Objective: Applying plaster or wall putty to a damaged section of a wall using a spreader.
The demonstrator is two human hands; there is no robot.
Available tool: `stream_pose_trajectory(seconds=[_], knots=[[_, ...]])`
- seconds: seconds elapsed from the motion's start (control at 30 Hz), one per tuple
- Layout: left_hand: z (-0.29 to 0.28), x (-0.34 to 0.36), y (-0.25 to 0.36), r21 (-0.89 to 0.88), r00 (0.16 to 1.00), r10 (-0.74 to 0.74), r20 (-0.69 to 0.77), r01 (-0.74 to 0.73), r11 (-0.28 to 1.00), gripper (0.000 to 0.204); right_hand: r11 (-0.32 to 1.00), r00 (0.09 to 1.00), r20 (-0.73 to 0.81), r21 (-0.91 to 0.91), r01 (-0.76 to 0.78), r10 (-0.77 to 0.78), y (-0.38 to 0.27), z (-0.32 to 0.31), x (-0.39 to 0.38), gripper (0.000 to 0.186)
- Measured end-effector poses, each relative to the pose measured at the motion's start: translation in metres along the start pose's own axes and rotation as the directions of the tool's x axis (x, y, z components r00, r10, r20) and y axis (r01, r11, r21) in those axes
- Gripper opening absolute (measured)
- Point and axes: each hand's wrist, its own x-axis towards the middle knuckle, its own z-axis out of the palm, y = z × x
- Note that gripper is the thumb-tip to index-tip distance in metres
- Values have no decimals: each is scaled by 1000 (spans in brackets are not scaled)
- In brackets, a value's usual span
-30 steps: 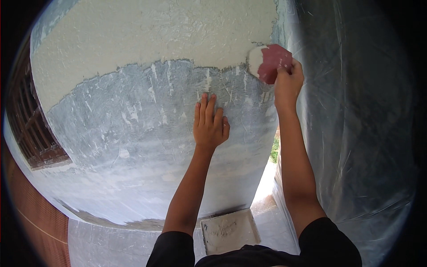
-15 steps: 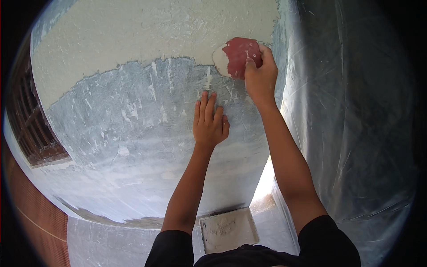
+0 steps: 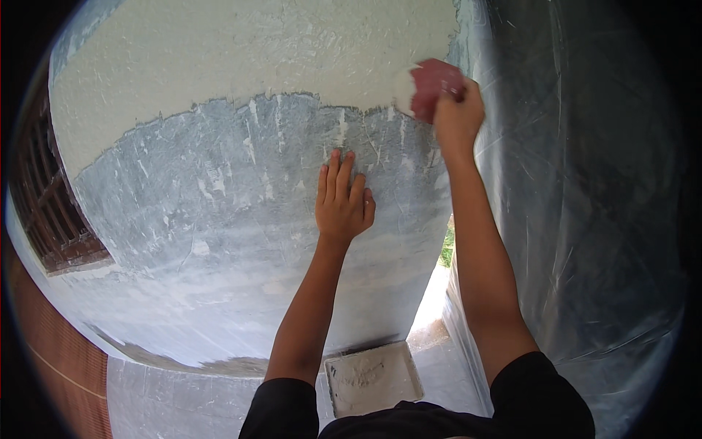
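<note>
Right hand [image 3: 457,117] clamped on the red flat plastering float [image 3: 433,86]; keep it flat w/ even pressure. Left hand [image 3: 344,201], fingers together, braces on the grey wall [image 3: 219,219].

The left hand [image 3: 344,201] lies flat on the wall [image 3: 219,219], fingers pointing up. Up and to the right of those fingertips, the right hand [image 3: 457,117] presses a trowel [image 3: 431,84] against the wall. Plastic sheeting [image 3: 585,219] hangs right of both hands. Far below the fingers, a tray [image 3: 373,379] sits on the floor; a window grille [image 3: 44,212] stands well to their left.

Half-plastered grey wall [image 3: 219,212], plastic sheeting [image 3: 585,219]
</note>
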Motion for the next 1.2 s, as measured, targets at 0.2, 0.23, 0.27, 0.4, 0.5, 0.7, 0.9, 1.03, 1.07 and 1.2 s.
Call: stream_pose_trajectory(seconds=[0.2,0.23,0.27,0.4,0.5,0.7,0.9,1.03,1.07,1.2], knots=[[1,1,0,2,1000,-1,-9,1,1000,26,999,999,-24,25,33,-32,22,2,-8,33],[0,1,-1,8,1000,-6,0,6,1000,27,999,998,43,16,-48,48,16,7,-14,32],[-1,-1,-1,9,1000,-7,6,7,1000,27,998,998,45,15,-53,53,17,5,-15,32],[1,1,2,8,1000,-1,-11,2,1000,26,966,955,-164,121,-229,247,28,-17,-6,28],[2,2,2,2,1000,-6,-7,6,1000,26,985,987,-112,143,-96,113,35,-13,-7,28],[0,2,2,-2,1000,-3,-7,3,1000,26,981,970,-147,28,-193,195,39,-14,-7,31],[1,0,-1,-1,1000,-6,-11,6,1000,27,998,999,-52,69,-12,15,27,-6,-18,28],[1,1,-2,3,1000,-11,6,10,1000,26,990,986,-89,-5,-139,138,27,-4,-18,25],[0,0,-2,8,1000,-10,4,10,1000,26,969,959,-141,51,-242,247,24,-11,-16,24],[2,3,-2,0,1000,0,-18,0,1000,26,984,981,-129,118,-133,148,33,-12,-10,28]])
